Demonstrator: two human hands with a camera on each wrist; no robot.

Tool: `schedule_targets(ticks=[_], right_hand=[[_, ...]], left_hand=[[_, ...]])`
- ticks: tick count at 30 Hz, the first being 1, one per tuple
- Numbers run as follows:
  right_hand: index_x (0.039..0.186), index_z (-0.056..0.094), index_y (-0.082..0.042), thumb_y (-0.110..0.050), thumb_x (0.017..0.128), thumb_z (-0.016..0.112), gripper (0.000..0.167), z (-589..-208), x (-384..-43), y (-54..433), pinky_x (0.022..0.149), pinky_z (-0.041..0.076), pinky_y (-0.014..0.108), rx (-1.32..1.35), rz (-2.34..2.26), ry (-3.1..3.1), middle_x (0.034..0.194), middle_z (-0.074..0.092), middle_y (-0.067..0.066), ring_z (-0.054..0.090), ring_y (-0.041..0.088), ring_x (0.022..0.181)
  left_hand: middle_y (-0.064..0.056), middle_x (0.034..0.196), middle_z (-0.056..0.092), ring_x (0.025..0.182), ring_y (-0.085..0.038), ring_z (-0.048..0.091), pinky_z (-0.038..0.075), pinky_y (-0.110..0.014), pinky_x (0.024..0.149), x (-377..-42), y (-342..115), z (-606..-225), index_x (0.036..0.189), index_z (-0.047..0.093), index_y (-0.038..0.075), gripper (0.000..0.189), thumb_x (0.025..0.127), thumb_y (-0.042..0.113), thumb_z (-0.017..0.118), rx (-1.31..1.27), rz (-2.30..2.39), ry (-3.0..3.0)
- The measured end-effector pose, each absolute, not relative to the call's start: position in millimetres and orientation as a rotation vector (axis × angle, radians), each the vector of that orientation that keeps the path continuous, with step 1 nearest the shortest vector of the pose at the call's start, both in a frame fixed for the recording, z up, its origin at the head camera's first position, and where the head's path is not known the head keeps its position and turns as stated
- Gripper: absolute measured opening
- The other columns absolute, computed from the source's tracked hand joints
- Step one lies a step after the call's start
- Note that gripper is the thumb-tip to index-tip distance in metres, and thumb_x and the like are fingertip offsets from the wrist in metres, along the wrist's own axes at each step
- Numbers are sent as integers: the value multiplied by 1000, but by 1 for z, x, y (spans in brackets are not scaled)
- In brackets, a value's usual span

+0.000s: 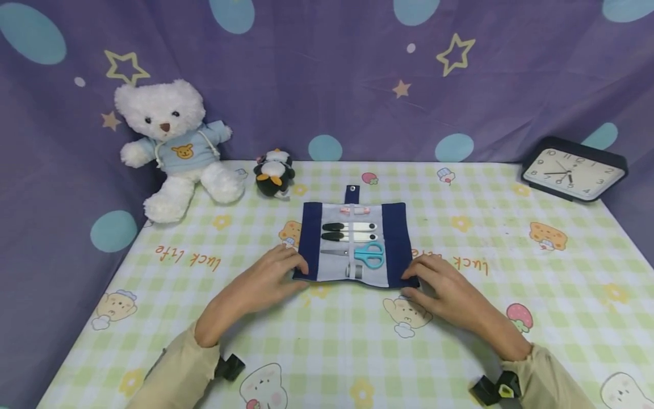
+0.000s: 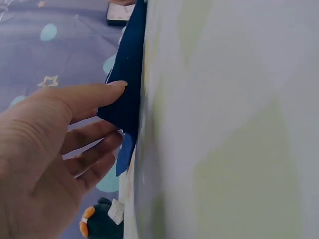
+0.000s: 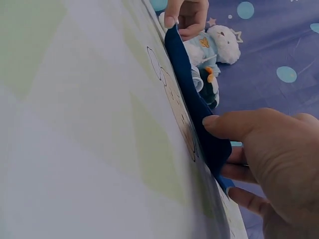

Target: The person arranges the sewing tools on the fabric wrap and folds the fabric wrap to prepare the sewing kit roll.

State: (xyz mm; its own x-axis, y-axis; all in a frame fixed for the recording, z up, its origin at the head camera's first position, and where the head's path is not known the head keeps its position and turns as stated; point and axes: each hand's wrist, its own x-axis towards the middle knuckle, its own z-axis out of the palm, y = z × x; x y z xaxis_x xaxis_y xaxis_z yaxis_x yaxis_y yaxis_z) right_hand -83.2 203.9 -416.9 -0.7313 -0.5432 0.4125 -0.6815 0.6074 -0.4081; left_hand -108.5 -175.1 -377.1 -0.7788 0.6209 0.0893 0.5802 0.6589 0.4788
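A navy fabric sewing kit case lies unfolded in the middle of the table, its snap tab pointing to the back. Under a pale elastic strap sit scissors with turquoise handles, two slim black-and-white tools, a pink-and-white tube and a small grey spool-like cylinder. My left hand pinches the near left corner, thumb on the front edge in the left wrist view. At the near right corner, my right hand pinches the fabric between thumb and fingers. The near edge is slightly raised in both wrist views.
A white teddy bear in a blue top sits at the back left, beside a small penguin plush. A black-framed clock stands at the back right. The checked tablecloth meets a purple curtain behind.
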Motion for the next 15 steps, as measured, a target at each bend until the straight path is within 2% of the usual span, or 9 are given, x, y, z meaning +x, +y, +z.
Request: schedule_targets(ticks=[8, 11, 15], right_hand=[[102, 71, -17, -2, 86, 81, 24, -417, -87, 204, 88, 46, 24, 1007, 908, -2480, 104, 67, -8, 65, 13, 96], [103, 69, -16, 1, 89, 78, 24, -418, -88, 204, 86, 48, 26, 991, 940, -2494, 103, 67, -8, 65, 13, 96], [104, 69, -11, 1, 93, 73, 17, -419, -92, 202, 78, 52, 31, 933, 973, -2521, 101, 68, -2, 64, 12, 91]], left_hand=[[9, 94, 66, 91, -13, 61, 51, -39, 83, -113, -182, -382, 95, 73, 17, 4, 96, 20, 77, 867, 965, 2745], [10, 92, 67, 90, -12, 63, 52, -40, 84, -115, -183, -383, 94, 74, 17, 4, 98, 19, 75, 797, 1047, 2715], [7, 91, 71, 88, -12, 66, 53, -40, 86, -120, -183, -385, 97, 73, 14, 5, 100, 17, 71, 723, 1146, 2646]])
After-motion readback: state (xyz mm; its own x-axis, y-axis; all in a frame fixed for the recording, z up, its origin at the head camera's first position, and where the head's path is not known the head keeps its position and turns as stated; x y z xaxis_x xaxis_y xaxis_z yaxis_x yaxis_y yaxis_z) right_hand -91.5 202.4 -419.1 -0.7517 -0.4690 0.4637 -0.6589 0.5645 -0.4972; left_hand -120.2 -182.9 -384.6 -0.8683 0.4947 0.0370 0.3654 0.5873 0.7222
